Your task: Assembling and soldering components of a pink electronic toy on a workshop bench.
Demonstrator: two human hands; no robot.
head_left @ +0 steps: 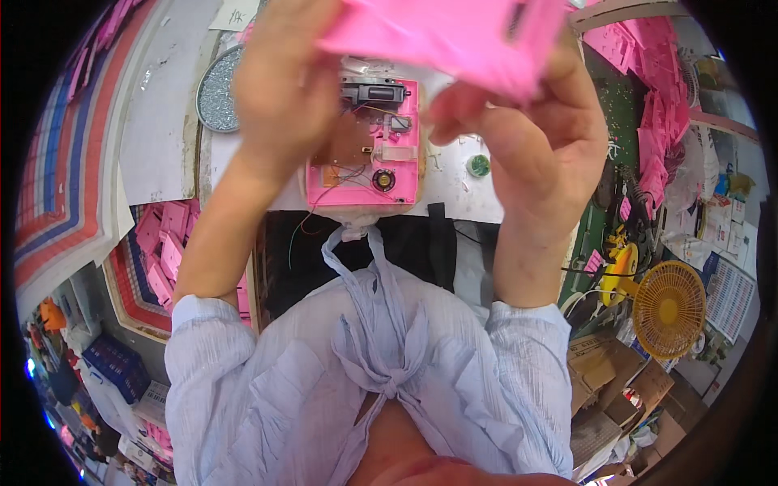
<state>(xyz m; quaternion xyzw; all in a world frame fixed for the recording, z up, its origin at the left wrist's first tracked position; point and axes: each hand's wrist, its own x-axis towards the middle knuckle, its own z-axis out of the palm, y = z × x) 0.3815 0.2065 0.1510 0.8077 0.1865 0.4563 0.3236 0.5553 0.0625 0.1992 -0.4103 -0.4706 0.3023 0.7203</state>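
Note:
A pink plastic panel (454, 40), blurred, is raised above the bench close to me. My right hand (543, 146) grips its right end, fingers partly behind it, with the thumb side bent inward below. At the panel's left end is my left hand (284, 89); motion smears its fingers, so its hold is unclear. Beneath lies an open pink plastic casing (324, 191) containing a black compartment piece (375, 94), a brown board (344, 139), thin wires and a small round black part (383, 180). My left hand hides part of the casing's left side.
A round dish of small metal screws (220, 91) stands left of the casing, a small green round item (478, 166) right of it. Pink parts (166, 247) fill a bin at lower left; more pink pieces (656, 121) lie far right. A yellow fan (669, 309) stands at right.

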